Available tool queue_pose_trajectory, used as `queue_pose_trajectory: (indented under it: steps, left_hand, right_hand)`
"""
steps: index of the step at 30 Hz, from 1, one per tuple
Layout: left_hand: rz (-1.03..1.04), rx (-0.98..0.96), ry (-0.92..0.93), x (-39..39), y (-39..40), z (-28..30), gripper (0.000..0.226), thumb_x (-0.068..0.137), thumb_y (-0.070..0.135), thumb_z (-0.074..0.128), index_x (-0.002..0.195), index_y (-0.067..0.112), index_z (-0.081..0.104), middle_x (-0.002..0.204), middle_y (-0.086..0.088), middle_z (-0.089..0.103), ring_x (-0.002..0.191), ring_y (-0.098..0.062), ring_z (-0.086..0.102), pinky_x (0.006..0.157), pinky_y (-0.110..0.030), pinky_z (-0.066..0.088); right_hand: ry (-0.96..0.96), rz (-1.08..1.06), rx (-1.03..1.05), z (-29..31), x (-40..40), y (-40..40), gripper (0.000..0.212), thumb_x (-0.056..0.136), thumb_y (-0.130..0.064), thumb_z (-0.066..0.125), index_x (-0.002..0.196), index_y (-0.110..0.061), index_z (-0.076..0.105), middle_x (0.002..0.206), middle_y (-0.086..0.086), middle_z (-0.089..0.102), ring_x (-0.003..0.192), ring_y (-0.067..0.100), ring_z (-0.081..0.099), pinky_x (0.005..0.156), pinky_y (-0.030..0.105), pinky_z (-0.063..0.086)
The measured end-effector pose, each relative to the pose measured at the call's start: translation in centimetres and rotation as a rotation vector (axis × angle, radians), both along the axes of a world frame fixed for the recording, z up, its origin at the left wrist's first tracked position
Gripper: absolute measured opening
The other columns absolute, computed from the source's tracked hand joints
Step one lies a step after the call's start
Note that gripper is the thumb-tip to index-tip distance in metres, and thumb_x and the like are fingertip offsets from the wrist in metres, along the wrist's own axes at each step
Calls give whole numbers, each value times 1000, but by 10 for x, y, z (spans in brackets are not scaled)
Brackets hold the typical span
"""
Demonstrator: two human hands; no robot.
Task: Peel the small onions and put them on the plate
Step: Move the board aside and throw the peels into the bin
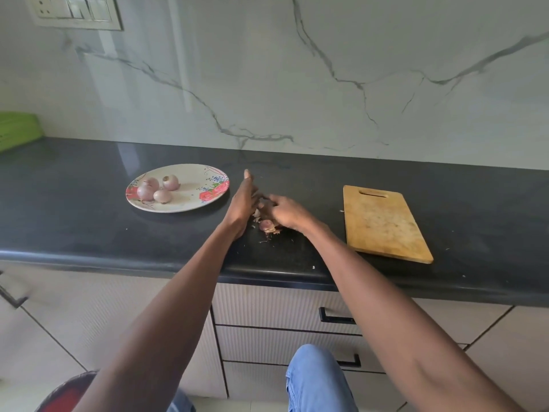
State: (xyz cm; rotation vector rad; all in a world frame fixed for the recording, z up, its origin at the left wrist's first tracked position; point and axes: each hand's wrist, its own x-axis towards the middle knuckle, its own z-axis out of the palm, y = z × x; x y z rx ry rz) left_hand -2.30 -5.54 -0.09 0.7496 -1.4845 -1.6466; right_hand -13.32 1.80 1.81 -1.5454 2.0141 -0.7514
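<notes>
Both hands are meeting over the middle of the dark table (89, 221), between the plate and the cutting board. Left hand (245, 200) is standing edge-on with at least one finger pointing straight toward the wall; whether the other fingers are gripping anything cannot be told. Right hand (282, 211) is lying palm-down with its fingers curled toward the left hand, and whatever it is pinching is hidden under the fingers. Wooden cutting board (384, 224) is lying flat on the table to the right of the hands, well apart from the plate. Flower-patterned plate (193, 185) is resting on the table to the left of the hands. Four peeled onions (159, 187) are sitting close together on the plate's left half. One unpeeled onion (266, 225) is lying on the table just beneath the two hands, with its loose skin showing. Small skin scraps (264, 240) are lying scattered on the table just beside that onion.
</notes>
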Motion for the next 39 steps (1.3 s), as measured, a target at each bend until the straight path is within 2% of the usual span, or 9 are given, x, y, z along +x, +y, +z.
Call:
queue_pose_trajectory:
  steps: [3,4,10,14,19,22,25,33,39]
  left_hand:
    - [86,31,44,4,0,0,74,105,60,24,159,10,22,157,-18,37,145,-27,37,119,-41,30]
    - [105,41,58,6,-1,-1,75,104,61,24,159,11,23,161,-18,31,148,-27,32,121,-44,27]
    - [50,66,61,16,2,-3,77,102,66,25,154,10,35,156,-18,41,146,-27,37,120,-47,30]
    - [100,70,61,17,5,-3,72,105,59,24,152,6,38,154,-15,43,147,-23,34,121,-41,25]
    - [73,-28,-40,17,9,-3,73,104,62,27,149,7,43,150,-9,49,143,-18,41,98,-33,39]
    - [90,-67,-54,17,11,-3,74,103,63,28,148,7,44,152,-8,48,144,-16,40,105,-33,37]
    - [96,-106,-84,17,13,-1,74,103,62,29,149,6,44,154,-6,46,145,-13,37,111,-32,27]
    - [77,-172,-191,18,16,-2,72,103,61,33,147,6,48,150,-6,51,141,-17,42,112,-34,35]
    - [80,-178,-188,18,16,-3,75,99,67,38,142,6,54,145,-7,56,136,-19,50,114,-39,40]
  right_hand:
    - [-59,46,-42,-3,14,5,38,101,-45,55,136,-30,59,105,3,76,83,9,68,75,27,45]
    - [-48,81,-63,-3,18,8,32,100,-43,56,129,-32,63,99,2,76,79,8,68,72,27,46]
    - [119,199,-191,-11,25,16,41,91,-28,72,130,-21,67,129,4,67,116,20,61,88,25,44]
    - [173,149,-286,-22,24,13,22,94,-18,68,113,-12,77,116,11,71,109,27,65,96,33,47]
    - [204,158,-320,-21,27,14,29,99,-13,57,126,-10,68,125,16,67,113,31,62,97,40,47]
    - [238,211,-323,-22,27,14,26,98,-19,60,121,-11,70,121,19,67,109,34,63,96,46,48]
    - [231,179,-328,-23,26,14,23,98,-13,58,113,-11,75,117,15,71,106,31,66,94,38,50]
    - [298,179,-349,-24,28,9,20,100,-6,50,100,2,69,89,18,60,75,29,59,70,42,48]
    - [304,160,-396,-22,27,11,17,97,-1,52,107,2,66,103,19,63,87,29,62,72,28,43]
